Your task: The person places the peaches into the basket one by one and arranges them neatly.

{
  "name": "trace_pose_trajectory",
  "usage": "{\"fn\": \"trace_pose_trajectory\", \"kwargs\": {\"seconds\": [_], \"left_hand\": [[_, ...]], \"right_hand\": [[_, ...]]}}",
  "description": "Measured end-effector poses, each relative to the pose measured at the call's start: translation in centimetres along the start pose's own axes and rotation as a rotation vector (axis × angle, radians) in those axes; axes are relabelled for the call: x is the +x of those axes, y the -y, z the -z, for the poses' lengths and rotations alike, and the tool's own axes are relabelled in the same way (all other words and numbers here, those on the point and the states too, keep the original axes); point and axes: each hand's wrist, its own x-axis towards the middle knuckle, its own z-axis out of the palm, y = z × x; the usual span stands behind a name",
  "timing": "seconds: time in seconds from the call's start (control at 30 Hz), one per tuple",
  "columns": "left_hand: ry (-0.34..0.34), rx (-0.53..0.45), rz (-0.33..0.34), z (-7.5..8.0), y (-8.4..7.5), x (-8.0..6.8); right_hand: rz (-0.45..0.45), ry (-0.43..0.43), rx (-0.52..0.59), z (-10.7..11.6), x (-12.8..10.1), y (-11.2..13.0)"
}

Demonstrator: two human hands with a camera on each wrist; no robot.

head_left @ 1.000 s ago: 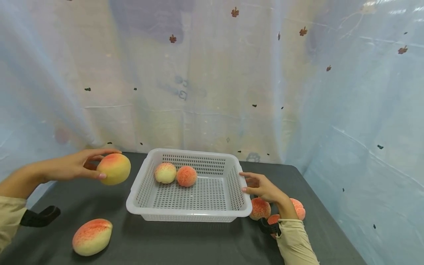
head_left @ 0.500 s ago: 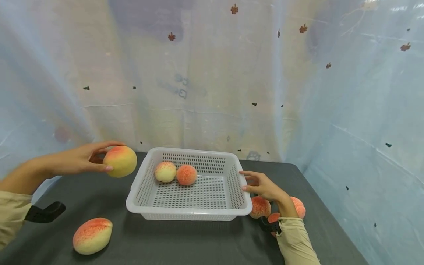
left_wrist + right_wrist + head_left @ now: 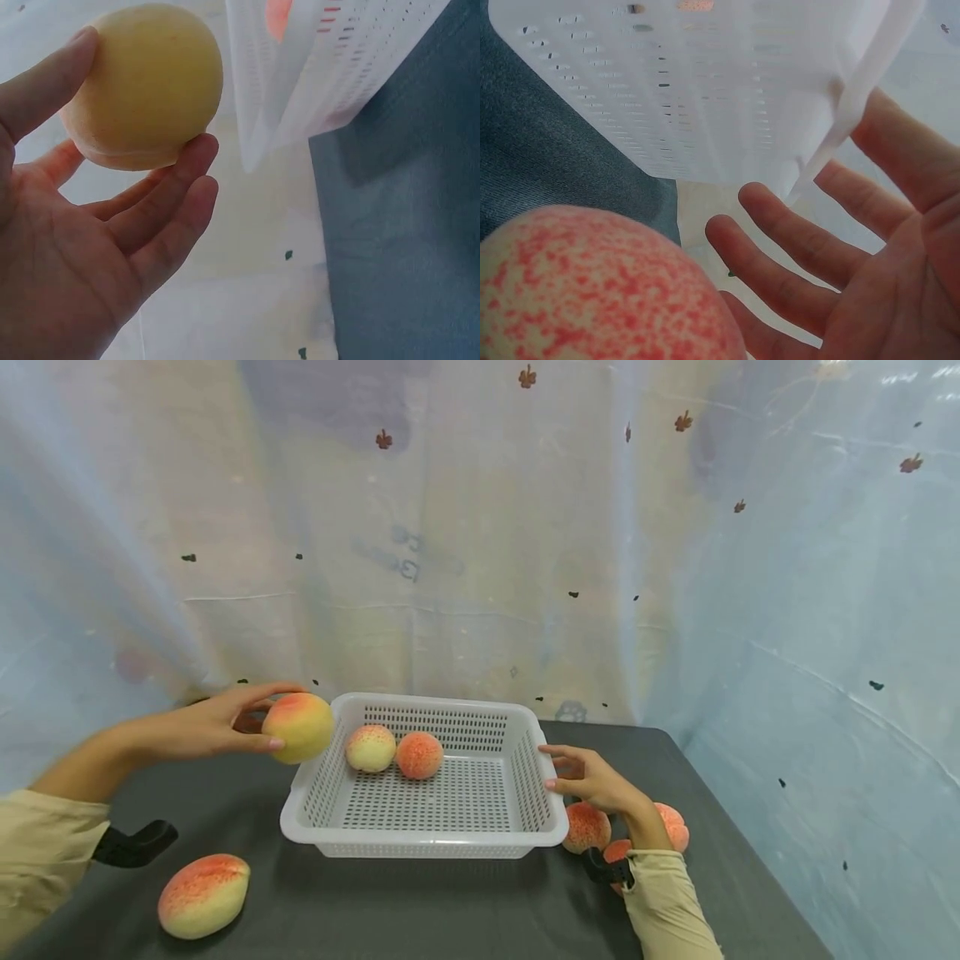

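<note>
Above the table, fingers cup mango.

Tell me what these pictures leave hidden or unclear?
- Fruits right of the basket: head view, the right hand and sleeve cover much of them, so their count is unsure.
- Held fruit: left wrist view shows only its yellow side; the left hand hides the rest.
- Basket contents: right wrist view, only blurs through the wall.
- Speckled fruit: right wrist view, cut off by the bottom edge.
</note>
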Motion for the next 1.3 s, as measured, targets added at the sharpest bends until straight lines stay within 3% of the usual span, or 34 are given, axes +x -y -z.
{"fn": "trace_pose_trajectory", "kwargs": {"seconds": [0.2,0.43,1.3], "left_hand": [[0.028,-0.013,0.036,-0.7,-0.7,1.1],[0.069,-0.008,0.025,-1.7,-1.1,2.4],[0.116,0.156,0.018,-4.5,-0.4,5.0]], "right_hand": [[-0.005,-0.004,-0.004,0.0,0.0,-0.1],[-0.004,-0.008,0.004,-0.1,-0.1,-0.1],[0.014,0.002,-0.021,0.1,0.1,0.2]]}}
